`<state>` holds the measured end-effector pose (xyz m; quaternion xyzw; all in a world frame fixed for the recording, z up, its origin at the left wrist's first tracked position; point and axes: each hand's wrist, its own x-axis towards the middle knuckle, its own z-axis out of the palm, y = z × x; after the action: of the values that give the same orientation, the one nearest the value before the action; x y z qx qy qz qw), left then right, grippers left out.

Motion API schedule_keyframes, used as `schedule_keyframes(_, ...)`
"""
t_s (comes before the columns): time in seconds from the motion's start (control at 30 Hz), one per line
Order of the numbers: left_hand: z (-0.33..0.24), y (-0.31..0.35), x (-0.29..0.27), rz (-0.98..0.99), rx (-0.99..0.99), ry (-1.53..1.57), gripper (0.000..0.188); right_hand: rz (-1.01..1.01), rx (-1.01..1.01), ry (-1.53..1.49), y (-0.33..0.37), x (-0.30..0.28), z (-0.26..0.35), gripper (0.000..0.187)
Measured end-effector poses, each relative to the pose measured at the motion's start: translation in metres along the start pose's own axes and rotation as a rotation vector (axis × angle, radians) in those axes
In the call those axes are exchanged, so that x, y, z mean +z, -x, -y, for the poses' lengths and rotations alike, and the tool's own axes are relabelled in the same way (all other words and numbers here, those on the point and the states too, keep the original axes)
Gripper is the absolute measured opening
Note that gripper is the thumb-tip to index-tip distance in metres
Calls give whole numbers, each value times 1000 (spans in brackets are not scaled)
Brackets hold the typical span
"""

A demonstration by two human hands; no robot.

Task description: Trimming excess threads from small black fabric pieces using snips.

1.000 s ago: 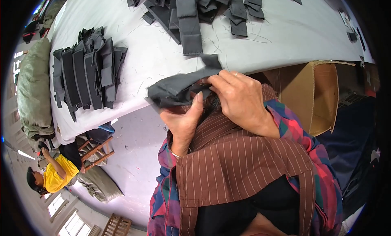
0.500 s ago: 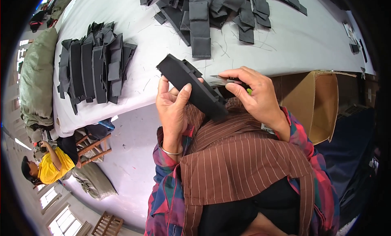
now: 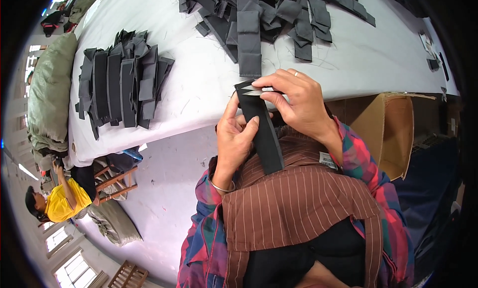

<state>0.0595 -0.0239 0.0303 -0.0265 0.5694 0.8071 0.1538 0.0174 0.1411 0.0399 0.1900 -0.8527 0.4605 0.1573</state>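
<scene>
My left hand (image 3: 236, 136) pinches a black fabric strip (image 3: 261, 131) between thumb and fingers, its lower end hanging down over my brown striped apron (image 3: 294, 198). In my right hand (image 3: 301, 104) is a pair of small thread snips (image 3: 255, 90), closed round by thumb and fingers. The pointed blades lie over the strip's upper end, spread a little apart. Whether a thread is between them is too small to tell. Just beyond, on the white table (image 3: 194, 69), a heap of dark fabric strips (image 3: 249, 29) reaches close to the blades.
A second stack of dark strips (image 3: 119, 84) sits on the table's left. Below the right edge stands an open cardboard box (image 3: 396, 134). Stuffed sacks (image 3: 52, 84) line the left side, where a person in a yellow shirt (image 3: 64, 201) works. Loose threads litter the tabletop.
The strip has turned more upright and shifted right with my left hand. My right hand has brought the snips from beside the strip onto its upper end.
</scene>
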Motion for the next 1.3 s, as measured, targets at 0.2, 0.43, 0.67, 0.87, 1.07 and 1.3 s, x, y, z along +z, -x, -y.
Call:
schedule_keyframes(0.2, -5, -1, -6, 33, -83, -79, 65, 98, -116, 94, -10, -11, -11, 19)
schedule_keyframes(0.43, -22, 1, -17, 179, -290, -122, 71, 322, -106, -67, -16, -31, -24, 20)
schedule_keyframes(0.67, -28, 2, -20, 271, -363, -124, 69, 411, -123, -116, -13, -37, -27, 18)
schedule_keyframes(0.87, -26, 2, -21, 281, -377, -175, 68, 314, -96, -161, -8, -38, -26, 14)
schedule_keyframes(1.07, -17, 3, -16, 271, -332, -122, 59, 268, 4, -100, 3, -29, -22, 12)
schedule_keyframes(1.3, 17, 11, -29, 133, -159, -232, 35, 249, 381, -586, 30, -24, -6, 14)
